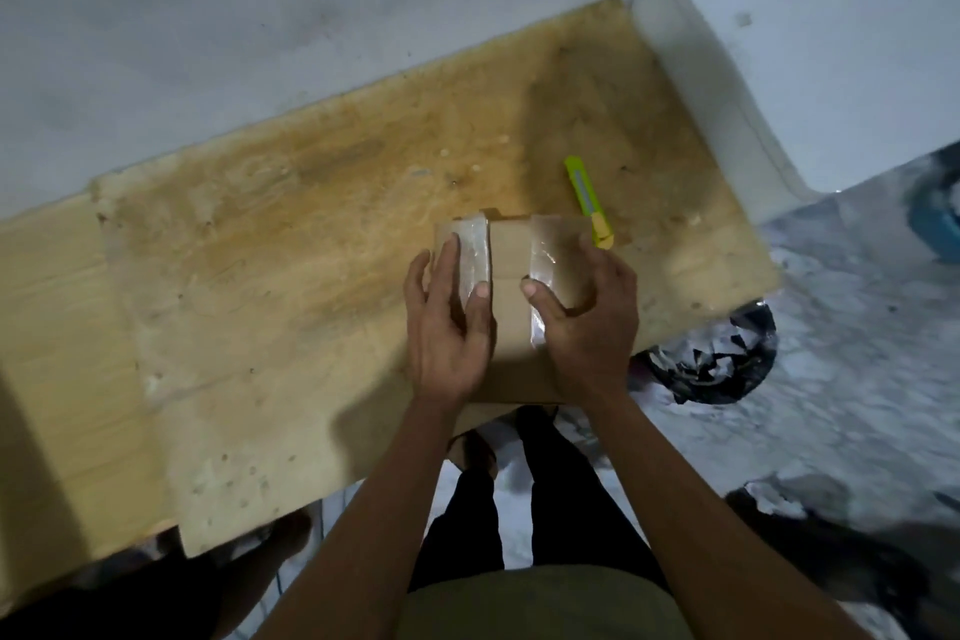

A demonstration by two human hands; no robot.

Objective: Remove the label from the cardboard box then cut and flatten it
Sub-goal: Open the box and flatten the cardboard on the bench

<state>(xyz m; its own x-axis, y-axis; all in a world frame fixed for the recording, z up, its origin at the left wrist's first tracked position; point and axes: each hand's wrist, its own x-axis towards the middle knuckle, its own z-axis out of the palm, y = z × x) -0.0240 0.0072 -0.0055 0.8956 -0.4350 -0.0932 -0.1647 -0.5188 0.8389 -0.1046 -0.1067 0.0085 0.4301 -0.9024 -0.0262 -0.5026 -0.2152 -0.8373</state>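
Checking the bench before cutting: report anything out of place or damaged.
The tabletop is stained and blotchy. The cardboard box, gripped by the left hand and right hand, overhangs the near edge. The utility knife lies just behind it.

The cardboard box (pixel 511 276) is brown with shiny clear tape strips (pixel 475 255), the cutter (pixel 589 200) green and yellow, the table (pixel 291 234) stained yellowish.

The cardboard box (pixel 511 276) sits on the table (pixel 260 234) at frame centre, the cutter (pixel 589 203) just upper right of it, touching its corner
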